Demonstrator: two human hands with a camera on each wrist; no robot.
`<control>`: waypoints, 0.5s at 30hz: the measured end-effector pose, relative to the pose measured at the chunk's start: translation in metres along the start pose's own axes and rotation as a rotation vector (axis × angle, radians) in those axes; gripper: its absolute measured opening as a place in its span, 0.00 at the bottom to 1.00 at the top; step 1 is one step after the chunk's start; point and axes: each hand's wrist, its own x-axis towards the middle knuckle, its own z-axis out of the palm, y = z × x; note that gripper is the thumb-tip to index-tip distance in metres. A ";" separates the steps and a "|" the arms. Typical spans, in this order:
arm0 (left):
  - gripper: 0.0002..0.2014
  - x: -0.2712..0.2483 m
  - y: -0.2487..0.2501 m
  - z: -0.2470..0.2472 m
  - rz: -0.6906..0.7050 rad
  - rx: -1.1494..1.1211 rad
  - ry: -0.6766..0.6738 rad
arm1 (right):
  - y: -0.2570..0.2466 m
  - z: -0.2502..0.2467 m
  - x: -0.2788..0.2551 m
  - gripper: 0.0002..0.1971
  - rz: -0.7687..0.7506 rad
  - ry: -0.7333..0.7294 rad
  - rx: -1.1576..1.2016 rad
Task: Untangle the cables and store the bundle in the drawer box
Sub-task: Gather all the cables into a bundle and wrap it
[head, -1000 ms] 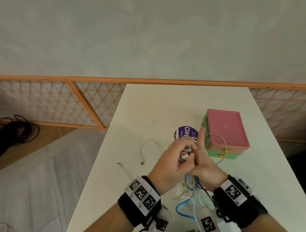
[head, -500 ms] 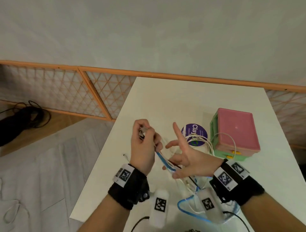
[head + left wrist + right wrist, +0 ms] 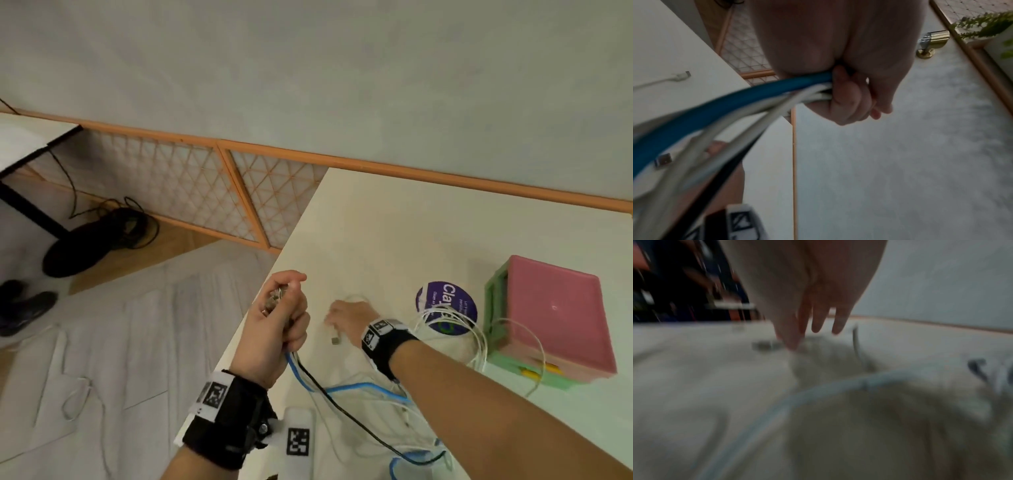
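Note:
My left hand is raised over the table's left edge and grips a bundle of cable ends: blue, white and black strands with metal plugs sticking out above the fist. The blue cable and black cable trail down to the table. My right hand reaches left across the table, fingers straight, down at a loose white cable whose plug lies beside it. The pink-and-green drawer box stands at the right, its drawer closed, a white cable loop beside it.
A purple round sticker lies on the white table left of the box. The table's left edge drops to a grey floor with a thin white cable on it. A wooden lattice rail runs behind. Shoes lie on the floor.
My left hand lifted the cable ends up and left, away from the right. My right hand let go, opened, and reached left and forward down to the loose white cable.

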 end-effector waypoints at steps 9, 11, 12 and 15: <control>0.04 0.014 -0.011 0.009 0.182 0.216 0.172 | -0.011 -0.036 -0.037 0.08 0.158 0.623 0.560; 0.15 0.019 -0.009 0.025 0.195 0.239 0.162 | -0.026 -0.065 -0.067 0.05 0.058 0.830 0.711; 0.19 0.022 -0.008 0.034 0.208 0.250 0.139 | -0.036 -0.078 -0.083 0.05 0.022 0.874 0.752; 0.15 0.028 -0.002 0.068 0.313 0.300 0.036 | -0.056 -0.100 -0.122 0.05 0.005 0.975 0.819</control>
